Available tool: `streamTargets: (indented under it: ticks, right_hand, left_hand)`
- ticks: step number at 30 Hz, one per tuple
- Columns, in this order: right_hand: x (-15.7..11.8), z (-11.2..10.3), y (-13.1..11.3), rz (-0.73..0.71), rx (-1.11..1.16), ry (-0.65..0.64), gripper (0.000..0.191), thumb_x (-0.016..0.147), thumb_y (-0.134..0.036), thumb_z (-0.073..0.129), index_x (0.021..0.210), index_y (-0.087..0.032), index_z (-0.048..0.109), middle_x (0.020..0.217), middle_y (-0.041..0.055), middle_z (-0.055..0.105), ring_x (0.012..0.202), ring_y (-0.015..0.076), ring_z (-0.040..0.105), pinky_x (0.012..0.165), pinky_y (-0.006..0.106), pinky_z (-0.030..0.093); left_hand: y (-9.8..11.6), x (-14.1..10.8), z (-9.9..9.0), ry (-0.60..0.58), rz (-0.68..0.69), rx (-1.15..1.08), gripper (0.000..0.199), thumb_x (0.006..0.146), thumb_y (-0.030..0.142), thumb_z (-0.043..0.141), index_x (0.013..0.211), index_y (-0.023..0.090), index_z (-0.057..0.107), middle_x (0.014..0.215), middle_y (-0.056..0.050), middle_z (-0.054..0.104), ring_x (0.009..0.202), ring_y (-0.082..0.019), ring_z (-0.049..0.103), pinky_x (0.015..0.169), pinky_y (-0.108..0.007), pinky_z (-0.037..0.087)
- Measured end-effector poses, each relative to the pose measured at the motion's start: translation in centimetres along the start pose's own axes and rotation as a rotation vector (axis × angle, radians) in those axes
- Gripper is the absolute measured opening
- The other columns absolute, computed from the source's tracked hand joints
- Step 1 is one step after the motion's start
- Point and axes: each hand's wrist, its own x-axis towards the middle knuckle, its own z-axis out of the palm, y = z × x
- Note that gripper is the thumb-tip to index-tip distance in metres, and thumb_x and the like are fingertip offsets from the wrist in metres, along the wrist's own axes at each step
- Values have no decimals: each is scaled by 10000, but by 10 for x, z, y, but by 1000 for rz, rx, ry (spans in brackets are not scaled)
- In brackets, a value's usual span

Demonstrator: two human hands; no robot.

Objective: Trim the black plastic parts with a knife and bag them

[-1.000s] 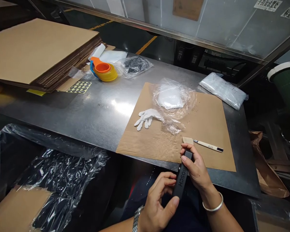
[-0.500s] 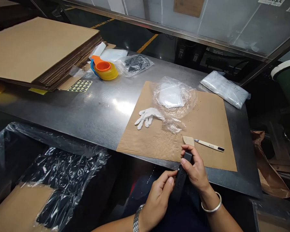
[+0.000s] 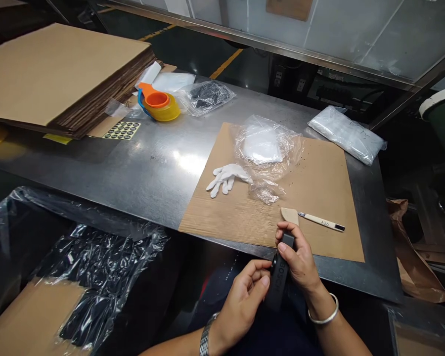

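My right hand (image 3: 298, 259) is closed round the upper end of a long black plastic part (image 3: 279, 279) with raised BOSCH lettering. The part is tilted in front of the table's near edge, its lower end lost against dark clothing. My left hand (image 3: 246, 296) has its fingers curled in a pinch at the part's left edge; what sits between the fingertips is too small and dark to make out. Just beyond my right hand lie a beige wedge-shaped piece (image 3: 289, 215) and a craft knife (image 3: 322, 222) marked A26, both on a cardboard sheet (image 3: 230, 225).
A white glove (image 3: 228, 179) and a clear plastic bag (image 3: 263, 143) with white contents lie on the cardboard. A wrapped white pack (image 3: 346, 134) is at right. Tape rolls (image 3: 159, 104), stickers (image 3: 121, 130) and stacked cardboard (image 3: 66, 74) stand at left. A plastic-lined box (image 3: 96, 262) is lower left.
My left fingers have shifted slightly at the black part's edge, and the part has turned a little so its lettering shows more clearly. My right hand keeps its hold.
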Motion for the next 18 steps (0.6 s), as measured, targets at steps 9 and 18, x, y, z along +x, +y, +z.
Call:
streamTargets:
  ticks: [9, 18]
  right_hand:
    - [-6, 4, 21, -25, -67, 226, 218, 864, -381, 502, 1028, -241, 469, 800, -10, 501, 634, 117, 474, 567, 230, 405]
    - [28, -34, 15, -133, -469, 176, 298, 901, -431, 409, 960, -215, 607, 968, 84, 595, 932, 239, 525, 846, 403, 401]
  left_hand:
    - [-6, 3, -2, -10, 161, -80, 597, 734, 425, 659, 1255, 203, 470, 1103, -112, 601, 901, -203, 602, 808, -350, 492]
    - [14, 24, -38, 249, 580, 282, 180, 766, 175, 635, 940, 183, 681, 961, -91, 711, 907, -224, 661, 808, -347, 536]
